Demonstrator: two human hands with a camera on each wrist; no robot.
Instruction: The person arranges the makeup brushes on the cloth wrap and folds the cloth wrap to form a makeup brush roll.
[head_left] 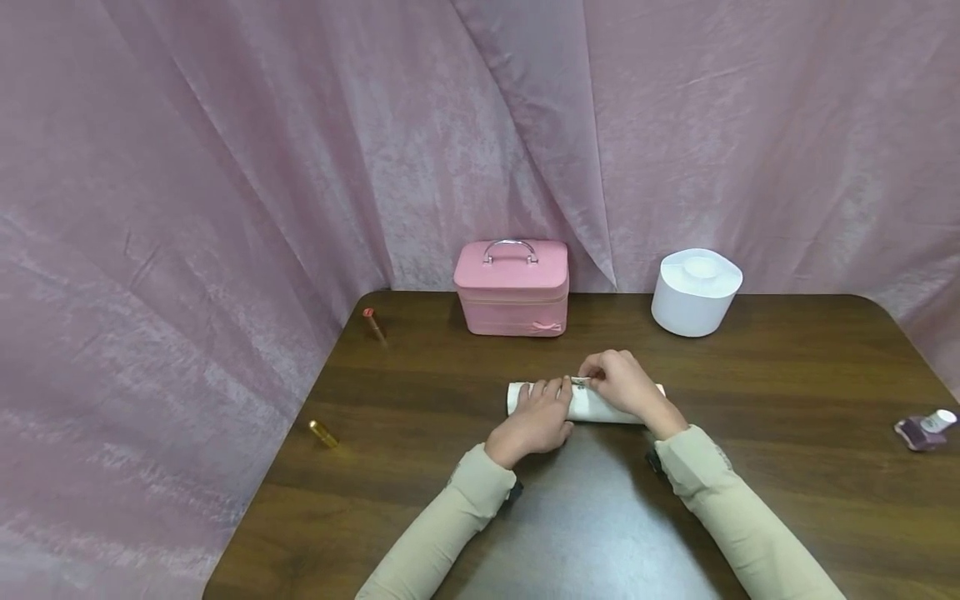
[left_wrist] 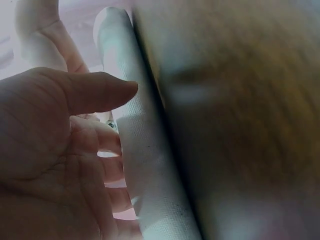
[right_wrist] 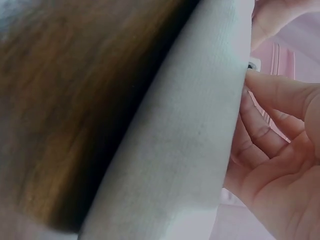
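Note:
A white rolled-up fabric pouch (head_left: 592, 407) lies crosswise on the brown table, with a woven texture in the left wrist view. My left hand (head_left: 537, 419) rests on its left half, fingers stretched over the top and thumb along the near side. At the far upper edge, my right hand (head_left: 622, 384) pinches the pouch near its middle with thumb and curled fingers. A small dark round detail, perhaps a snap (right_wrist: 251, 65), shows by the right thumb tip. The right fingertips are partly hidden behind the roll.
Behind the hands stands a pink vanity case (head_left: 512, 292) with a silver handle. A white round container (head_left: 693, 300) is at the back right. Two lipstick-like tubes, one red-tipped (head_left: 375, 325), one gold (head_left: 322, 433), lie left. A purple nail polish bottle (head_left: 922, 432) lies far right.

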